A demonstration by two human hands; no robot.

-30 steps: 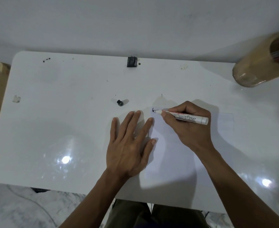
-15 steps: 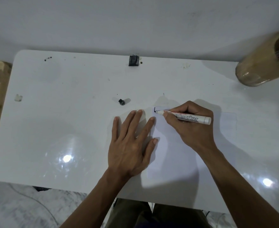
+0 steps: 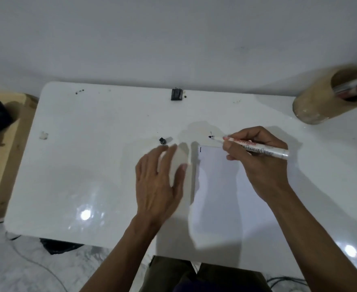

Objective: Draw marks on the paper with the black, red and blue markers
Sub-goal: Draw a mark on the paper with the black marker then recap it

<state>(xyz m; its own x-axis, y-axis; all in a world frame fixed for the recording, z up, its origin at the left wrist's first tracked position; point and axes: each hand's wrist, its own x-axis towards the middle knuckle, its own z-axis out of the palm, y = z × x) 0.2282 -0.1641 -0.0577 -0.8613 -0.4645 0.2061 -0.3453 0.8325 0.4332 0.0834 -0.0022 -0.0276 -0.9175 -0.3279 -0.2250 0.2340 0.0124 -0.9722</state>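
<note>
A white sheet of paper [image 3: 219, 186] lies on the white table [image 3: 85, 157] with a short black mark [image 3: 200, 149] near its top left corner. My right hand [image 3: 255, 163] grips the black marker [image 3: 255, 146], uncapped, its black tip lifted just beyond the paper's top edge. My left hand [image 3: 158, 182] hovers, blurred, fingers spread, left of the paper and off it. The marker's black cap [image 3: 162, 141] lies on the table just beyond my left fingertips.
A tan holder [image 3: 329, 98] at the table's far right lies tilted with other markers [image 3: 354, 89] inside. A small black clip [image 3: 176, 94] sits at the table's far edge. A wooden stand [image 3: 0, 144] with a dark object is at the left.
My right hand lifted the marker tip off the paper and moved it up and right. My left hand came off the paper and shifted left toward the cap.
</note>
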